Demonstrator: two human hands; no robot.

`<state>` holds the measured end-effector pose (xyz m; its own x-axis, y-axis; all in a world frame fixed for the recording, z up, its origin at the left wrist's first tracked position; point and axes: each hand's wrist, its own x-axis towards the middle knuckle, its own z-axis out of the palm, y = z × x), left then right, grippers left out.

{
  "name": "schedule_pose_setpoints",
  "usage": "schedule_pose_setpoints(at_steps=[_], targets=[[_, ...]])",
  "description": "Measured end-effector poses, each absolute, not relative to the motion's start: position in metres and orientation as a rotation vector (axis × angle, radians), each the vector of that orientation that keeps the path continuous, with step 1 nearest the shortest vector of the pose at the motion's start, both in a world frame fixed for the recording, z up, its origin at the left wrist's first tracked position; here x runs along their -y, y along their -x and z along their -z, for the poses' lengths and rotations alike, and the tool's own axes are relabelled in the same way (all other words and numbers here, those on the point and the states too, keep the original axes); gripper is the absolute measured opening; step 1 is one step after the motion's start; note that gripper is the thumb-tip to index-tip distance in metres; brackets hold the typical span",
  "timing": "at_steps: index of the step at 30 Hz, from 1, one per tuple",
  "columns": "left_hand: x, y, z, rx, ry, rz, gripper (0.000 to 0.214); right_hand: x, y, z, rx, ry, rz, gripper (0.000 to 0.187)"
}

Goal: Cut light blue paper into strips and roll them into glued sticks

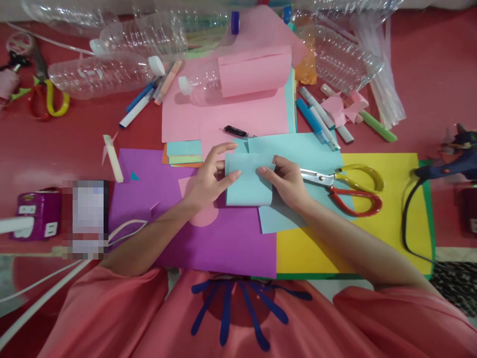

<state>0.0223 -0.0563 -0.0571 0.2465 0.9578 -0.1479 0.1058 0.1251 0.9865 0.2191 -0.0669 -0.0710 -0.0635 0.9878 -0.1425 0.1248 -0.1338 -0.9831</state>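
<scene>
A folded piece of light blue paper (249, 186) is between my two hands, above the purple sheet (223, 243). My left hand (216, 176) is at its left edge, thumb on the front and the other fingers spread apart behind. My right hand (286, 179) pinches the paper's right side between thumb and curled fingers. Just right of that hand, scissors (324, 179) with one yellow and one red handle lie on a larger light blue sheet (298, 144). A pink paper cutout (203, 216) lies partly under my left wrist.
Clear plastic bottles (100, 74) lie along the back, one wrapped in pink paper (255, 72). Markers (311, 119) and a black pen (235, 131) lie nearer. A phone (89, 214) and a purple power socket (39, 214) are at left; a blue glue gun (447, 166) with its cord is at right.
</scene>
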Motion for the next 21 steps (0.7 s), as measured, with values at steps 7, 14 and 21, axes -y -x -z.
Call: schedule_pose_setpoints(at_steps=[7,14,21], targets=[[0.0559,-0.0211,0.0616,-1.101,-1.359,-0.846,0.033,0.0668,-0.2188,0.068,1.308,1.347,-1.321,0.058],[0.0563,-0.0184,0.0615,-1.12,-1.378,-0.792,0.034,0.0663,-0.2184,0.0676,1.191,1.247,-1.428,0.045],[0.0539,-0.0171,0.0638,-1.088,-1.477,-0.808,0.027,0.0655,-0.2191,0.0693,1.167,1.249,-1.44,0.039]])
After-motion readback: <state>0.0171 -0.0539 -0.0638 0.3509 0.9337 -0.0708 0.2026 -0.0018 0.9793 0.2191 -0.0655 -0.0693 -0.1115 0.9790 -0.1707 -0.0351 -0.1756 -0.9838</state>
